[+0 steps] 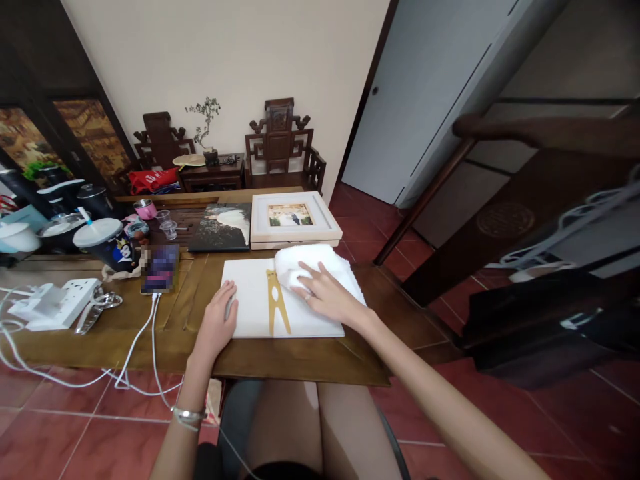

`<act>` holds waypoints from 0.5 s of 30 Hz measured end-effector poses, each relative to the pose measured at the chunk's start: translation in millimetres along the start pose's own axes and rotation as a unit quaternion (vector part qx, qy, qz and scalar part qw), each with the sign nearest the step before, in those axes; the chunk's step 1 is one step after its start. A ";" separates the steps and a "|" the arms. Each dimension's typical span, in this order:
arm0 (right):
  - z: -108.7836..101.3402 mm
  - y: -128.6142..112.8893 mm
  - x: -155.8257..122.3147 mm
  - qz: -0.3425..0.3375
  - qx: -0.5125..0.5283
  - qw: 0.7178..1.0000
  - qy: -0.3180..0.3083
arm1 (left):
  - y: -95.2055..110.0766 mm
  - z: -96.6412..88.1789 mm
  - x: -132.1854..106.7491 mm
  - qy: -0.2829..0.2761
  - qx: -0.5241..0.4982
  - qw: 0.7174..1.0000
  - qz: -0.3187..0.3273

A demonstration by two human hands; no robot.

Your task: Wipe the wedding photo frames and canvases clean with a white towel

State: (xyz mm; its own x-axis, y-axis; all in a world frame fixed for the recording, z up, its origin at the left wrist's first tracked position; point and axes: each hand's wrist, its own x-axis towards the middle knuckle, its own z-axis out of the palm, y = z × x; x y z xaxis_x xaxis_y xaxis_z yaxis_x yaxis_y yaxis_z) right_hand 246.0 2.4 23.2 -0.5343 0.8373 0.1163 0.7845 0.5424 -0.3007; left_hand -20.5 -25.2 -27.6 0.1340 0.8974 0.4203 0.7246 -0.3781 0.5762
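Observation:
A white flat panel (250, 293) lies on the wooden table, with a gold forked piece (277, 307) on its face. My left hand (220, 317) rests at the panel's left edge, fingers stretched and holding nothing. Over the panel's upper right part sits a bunched white towel (335, 263). My right hand (325, 293) presses down into this towel and grips it, with some fingers spread over the cloth. The part of the panel under the towel is hidden.
Behind the panel are a framed photo (320, 223) and a dark picture (213, 230). To the left stand a lidded cup (113, 250), a phone (163, 270) on charging cables, a clear hair clip (95, 312) and a power strip (75, 303). The table's front edge (300, 367) is close to my legs.

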 end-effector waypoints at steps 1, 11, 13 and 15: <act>-0.5 -5.2 -9.6 -0.007 0.001 1.000 -0.005 | 0.0 0.1 0.0 -0.001 0.000 1.000 -0.002; -35.2 -31.3 -95.3 0.023 0.113 0.987 -0.108 | -1.0 2.6 -1.2 0.008 -0.014 1.000 0.002; -33.3 -23.3 -80.5 0.070 0.131 0.984 -0.098 | -0.7 2.6 -1.2 0.009 -0.013 1.000 0.002; -28.8 -17.9 -55.0 0.115 0.131 0.982 -0.067 | -0.1 2.3 -1.1 0.010 -0.012 1.000 0.001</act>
State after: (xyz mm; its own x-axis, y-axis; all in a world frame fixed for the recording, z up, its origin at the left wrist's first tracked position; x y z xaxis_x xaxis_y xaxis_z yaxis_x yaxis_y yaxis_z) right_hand 270.4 -51.4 49.5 -0.4021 0.9097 -0.1034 0.7906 0.2881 -0.5403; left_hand -19.2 -25.7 -29.7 0.1220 0.8916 0.4361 0.7079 -0.3862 0.5914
